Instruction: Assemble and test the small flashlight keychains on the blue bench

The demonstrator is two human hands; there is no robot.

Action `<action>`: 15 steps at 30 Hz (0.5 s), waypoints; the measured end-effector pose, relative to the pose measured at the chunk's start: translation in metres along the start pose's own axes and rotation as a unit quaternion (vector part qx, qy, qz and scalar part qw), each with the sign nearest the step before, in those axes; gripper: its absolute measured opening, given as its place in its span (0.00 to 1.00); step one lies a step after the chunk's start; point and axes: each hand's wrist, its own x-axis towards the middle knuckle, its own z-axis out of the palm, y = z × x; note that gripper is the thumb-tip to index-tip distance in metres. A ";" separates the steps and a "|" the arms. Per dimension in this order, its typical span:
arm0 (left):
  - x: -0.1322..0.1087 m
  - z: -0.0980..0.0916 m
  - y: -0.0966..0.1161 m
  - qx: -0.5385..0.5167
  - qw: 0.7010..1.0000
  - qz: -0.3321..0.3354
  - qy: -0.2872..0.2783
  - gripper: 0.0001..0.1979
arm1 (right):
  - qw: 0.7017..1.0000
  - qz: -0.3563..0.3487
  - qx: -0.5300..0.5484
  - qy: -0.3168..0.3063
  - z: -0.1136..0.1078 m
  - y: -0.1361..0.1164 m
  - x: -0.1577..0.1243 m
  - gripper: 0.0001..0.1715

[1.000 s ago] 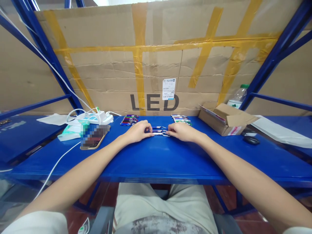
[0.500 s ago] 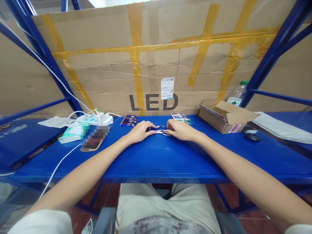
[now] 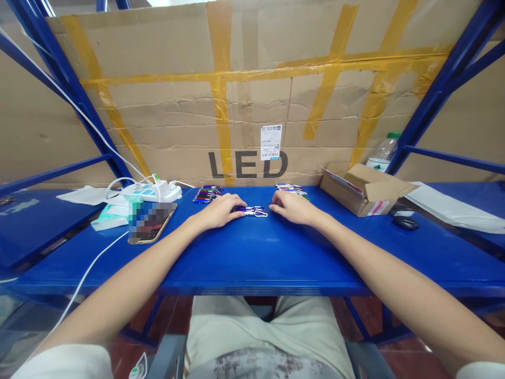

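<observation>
On the blue tabletop, a pair or small bunch of slim blue-and-silver carabiner pens (image 3: 253,211) lies crosswise between my hands, silver clips to the right. My left hand (image 3: 221,210) is closed on their left end, thumb on the near side and fingers beyond. My right hand (image 3: 295,207) rests a little to the right of the clips, not touching them, its fingers loosely bent and thumb apart. Behind my left hand is a pile of coloured carabiner pens (image 3: 207,194). Beyond my right hand lies another row of such pens (image 3: 290,188), partly hidden by it.
To the left are a phone (image 3: 153,223), a face mask (image 3: 112,215) and a white power strip (image 3: 152,190) with cables. On the right stand an opened cardboard box (image 3: 365,189), a black mouse (image 3: 405,223) and a bottle (image 3: 384,151). A large cardboard sheet (image 3: 177,121) closes the back.
The right hand has let go of the pens' clip end and now sits apart from it. My left hand has shifted slightly left with the pens, which now lie closer together.
</observation>
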 end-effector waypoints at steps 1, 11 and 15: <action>-0.002 -0.004 -0.001 0.001 1.000 0.002 -0.007 0.19 | 1.000 0.000 0.001 -0.001 0.000 0.001 0.000 0.10; -0.020 -0.054 -0.030 0.013 0.986 -0.120 -0.118 0.14 | 1.000 0.010 0.003 -0.022 -0.001 -0.003 -0.002 0.11; -0.030 -0.070 -0.048 0.079 0.965 -0.190 -0.160 0.16 | 1.000 0.009 0.005 -0.022 -0.002 -0.003 -0.003 0.12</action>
